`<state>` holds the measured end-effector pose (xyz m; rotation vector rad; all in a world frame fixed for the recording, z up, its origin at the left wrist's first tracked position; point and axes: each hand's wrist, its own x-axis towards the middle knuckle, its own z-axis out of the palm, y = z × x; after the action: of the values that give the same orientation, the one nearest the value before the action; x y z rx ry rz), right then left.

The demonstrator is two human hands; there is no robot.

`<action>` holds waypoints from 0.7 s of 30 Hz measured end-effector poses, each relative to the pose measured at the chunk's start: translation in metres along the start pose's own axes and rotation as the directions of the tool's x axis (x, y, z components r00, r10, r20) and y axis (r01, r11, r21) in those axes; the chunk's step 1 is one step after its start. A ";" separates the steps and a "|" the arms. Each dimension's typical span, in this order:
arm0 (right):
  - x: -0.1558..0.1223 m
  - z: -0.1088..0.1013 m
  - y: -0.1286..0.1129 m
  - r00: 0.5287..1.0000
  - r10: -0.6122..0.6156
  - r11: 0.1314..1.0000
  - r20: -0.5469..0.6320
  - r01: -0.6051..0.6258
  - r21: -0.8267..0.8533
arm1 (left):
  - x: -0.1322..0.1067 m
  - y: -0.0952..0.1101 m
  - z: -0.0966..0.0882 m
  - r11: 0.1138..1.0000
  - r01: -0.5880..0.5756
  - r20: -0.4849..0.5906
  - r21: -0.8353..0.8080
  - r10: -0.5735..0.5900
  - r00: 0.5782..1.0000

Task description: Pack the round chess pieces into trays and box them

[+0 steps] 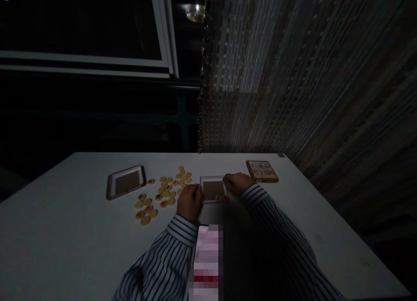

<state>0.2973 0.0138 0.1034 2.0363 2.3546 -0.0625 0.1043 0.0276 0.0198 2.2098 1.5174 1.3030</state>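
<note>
1. So the small open box [212, 189] is on the tabletop [81, 240], around the middle from left to right, with a hand on either side of it. White walls, brown bottom.
2. Left hand [190, 202]: it's at the box's left wall, fingers curled in and holding that side. It's pretty dark, so I can't make out each fingertip.
3. Right hand [239, 183]: fingers bent narrow over the right wall, toward the far corner, holding on there. The tips are murky too.
4. A couple of round pieces [218, 197] are inside the box, down at the near right.
5. Way more loose discs [167, 193] are spread out left of the box, some touching or overlapping. A few have red or dark marks, others look plain.
6. Left of those there's an open tray [127, 183], brown inside with a pale rim.
7. Far right, just past the right hand, sits a flat decorated box [262, 171] with a printed top.
8. Near side, by the left striped sleeve [163, 253], is a pinkish thing [206, 249], mostly pixelated, so no idea what it is.
9. Behind the tabletop: a hanging string curtain [254, 75] on the right, a white window frame [164, 31] on the left.
</note>
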 end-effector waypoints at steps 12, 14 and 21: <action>-0.011 -0.006 -0.003 0.990 -0.029 0.997 -0.138 0.038 0.067 | -0.001 -0.009 -0.056 0.995 0.093 -0.066 0.029 -0.091 0.994; -0.012 -0.007 -0.006 0.991 -0.037 0.996 -0.131 0.046 0.070 | -0.003 -0.014 -0.068 0.991 0.127 -0.089 0.034 -0.124 0.988; -0.012 -0.010 -0.021 0.981 -0.105 0.991 -0.161 0.116 0.062 | -0.011 -0.028 -0.099 0.975 0.210 -0.117 0.079 -0.200 0.973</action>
<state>0.2787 -0.0001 0.1140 2.0090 2.5952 0.0130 0.0122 0.0003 0.0577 1.9965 1.8240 1.3315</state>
